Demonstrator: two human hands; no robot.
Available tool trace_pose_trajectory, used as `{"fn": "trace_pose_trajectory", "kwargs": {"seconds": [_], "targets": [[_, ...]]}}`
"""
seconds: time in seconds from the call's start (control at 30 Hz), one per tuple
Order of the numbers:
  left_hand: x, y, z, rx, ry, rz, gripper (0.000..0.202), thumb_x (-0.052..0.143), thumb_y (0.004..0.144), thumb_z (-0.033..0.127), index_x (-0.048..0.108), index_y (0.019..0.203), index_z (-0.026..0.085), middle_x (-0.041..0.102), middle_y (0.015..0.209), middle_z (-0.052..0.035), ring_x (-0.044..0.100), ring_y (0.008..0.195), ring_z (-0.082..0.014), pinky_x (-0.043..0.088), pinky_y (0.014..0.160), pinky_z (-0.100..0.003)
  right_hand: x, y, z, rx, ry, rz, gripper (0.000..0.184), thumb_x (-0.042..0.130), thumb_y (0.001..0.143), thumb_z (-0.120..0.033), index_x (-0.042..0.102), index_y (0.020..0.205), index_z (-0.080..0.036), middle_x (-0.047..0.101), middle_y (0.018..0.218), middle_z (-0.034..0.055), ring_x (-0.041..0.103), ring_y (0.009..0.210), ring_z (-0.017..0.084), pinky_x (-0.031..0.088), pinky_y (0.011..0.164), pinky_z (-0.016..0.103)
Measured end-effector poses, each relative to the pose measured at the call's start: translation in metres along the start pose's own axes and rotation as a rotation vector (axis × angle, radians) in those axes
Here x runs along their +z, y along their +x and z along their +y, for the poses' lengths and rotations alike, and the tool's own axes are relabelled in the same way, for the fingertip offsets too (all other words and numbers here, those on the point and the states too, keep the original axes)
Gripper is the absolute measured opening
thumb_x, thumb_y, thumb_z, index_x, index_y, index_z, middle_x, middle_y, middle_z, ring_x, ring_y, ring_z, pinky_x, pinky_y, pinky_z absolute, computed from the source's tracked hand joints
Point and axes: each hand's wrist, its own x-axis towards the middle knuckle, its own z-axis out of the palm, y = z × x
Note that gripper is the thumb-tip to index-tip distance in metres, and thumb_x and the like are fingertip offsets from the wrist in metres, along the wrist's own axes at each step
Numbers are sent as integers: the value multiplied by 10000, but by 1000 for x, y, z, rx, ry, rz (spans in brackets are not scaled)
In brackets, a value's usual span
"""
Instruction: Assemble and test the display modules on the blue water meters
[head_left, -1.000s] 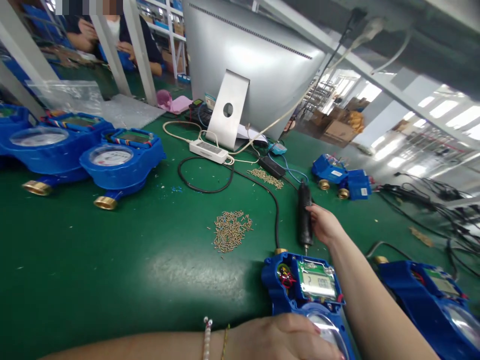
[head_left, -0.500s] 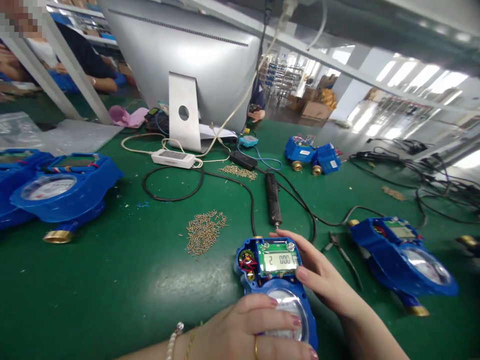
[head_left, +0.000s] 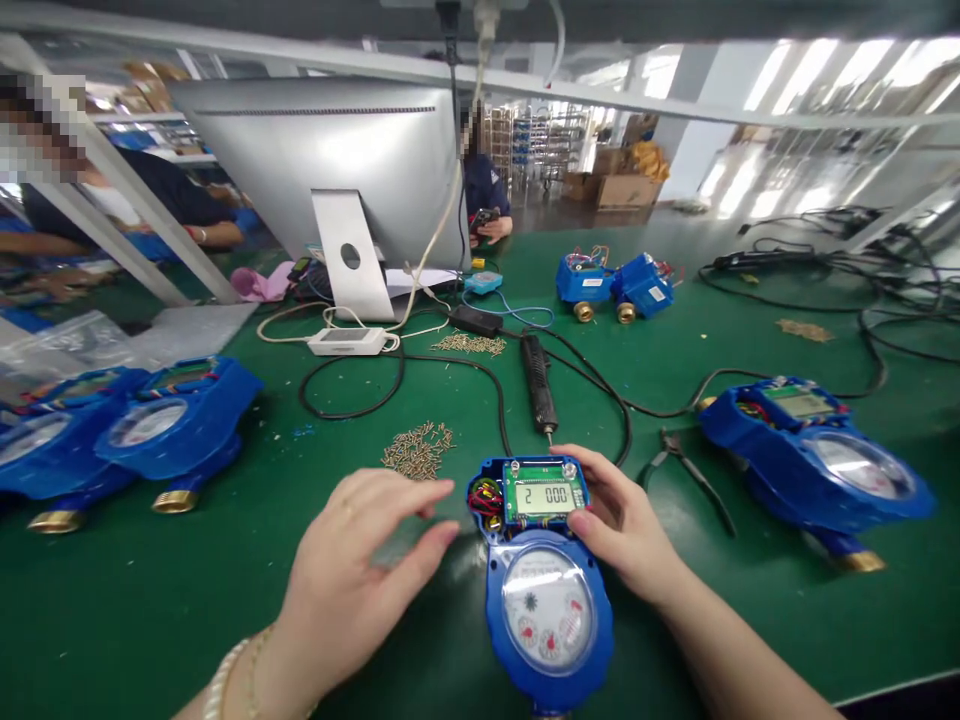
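A blue water meter (head_left: 551,610) lies in front of me, dial face up, its upper housing uncovered. Inside that housing sit a green circuit board with a lit display (head_left: 546,497) and red and black wires (head_left: 487,497). My right hand (head_left: 634,530) grips the meter's upper right side, thumb by the display and fingers behind the edge. To the left of the meter, apart from it, my left hand (head_left: 367,570) hovers with thumb and forefinger spread and nothing between them. Just beyond it is a pile of small screws (head_left: 418,450). A black electric screwdriver (head_left: 538,385) lies behind the meter.
More blue water meters stand at left (head_left: 180,420) and right (head_left: 817,460). Pliers (head_left: 686,475) lie right of my hand. Two small blue units (head_left: 615,285), cables and a second screw pile (head_left: 470,344) are farther back, beside a monitor (head_left: 330,160). Other people sit beyond.
My left hand has lifted off the meter's dial and moved left, its fingers now apart. The right hand still holds the meter. The camera view has levelled.
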Motion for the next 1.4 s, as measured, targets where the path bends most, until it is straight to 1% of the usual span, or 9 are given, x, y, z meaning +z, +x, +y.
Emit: {"fn": "trace_pose_trajectory", "kwargs": {"seconds": [0.13,0.27,0.47,0.73,0.93,1.07,1.2,1.3,1.4], "targets": [[-5,23,-8,-207,-65,-320,321,661,854,351,597,1166,313,637,866,27,591,854,-172,470,767,-296,0,2,3,-25,-22,0,530,725,784,-358,500,1255,-266,573,1214,75,653,988,195,553,804,267],[1,38,0,-264,-106,-457,290,646,864,315,623,1152,289,647,869,15,605,829,-171,461,775,-291,0,1,4,-31,-23,1,537,719,785,-365,491,1258,-256,565,1236,89,644,1021,221,556,818,302],[-1,48,10,-240,-110,-512,86,602,880,205,683,896,232,687,877,17,620,841,-163,455,759,-267,-1,1,3,-1,-35,-3,549,708,787,-359,468,1270,-254,588,1217,97,667,944,218,558,823,348],[-4,49,14,-83,-142,-519,126,660,856,180,682,960,246,705,886,42,626,830,-130,449,758,-228,-1,2,1,-17,-13,-23,532,708,789,-355,465,1248,-242,618,1155,86,666,926,199,556,812,321],[3,47,12,14,-208,-469,145,677,849,196,689,986,243,708,876,37,629,828,-117,456,752,-212,-1,0,1,-28,-25,-19,533,710,787,-361,469,1246,-237,612,1146,87,665,894,187,557,791,309],[5,45,12,76,-246,-489,108,638,878,200,695,962,236,710,873,24,624,830,-126,460,749,-223,-2,1,1,-24,-32,-22,536,708,787,-364,469,1250,-237,606,1155,90,662,898,192,555,800,319],[1,48,17,6,-200,-526,84,623,877,187,694,884,231,690,857,20,612,826,-131,454,759,-239,-1,2,0,-13,-32,-32,538,707,790,-361,463,1256,-250,621,1135,78,660,913,194,551,814,325],[-2,56,22,-79,-177,-597,114,624,856,168,694,784,222,676,896,19,608,851,-131,447,786,-243,0,2,-1,-6,-32,-39,538,710,787,-356,465,1255,-256,624,1131,72,663,902,193,552,810,327],[-2,64,25,-148,-160,-663,92,638,842,182,684,772,222,668,834,33,602,814,-135,434,760,-253,0,2,-1,-2,-19,-45,542,713,786,-354,463,1258,-259,623,1136,72,666,905,193,554,809,322]]}}
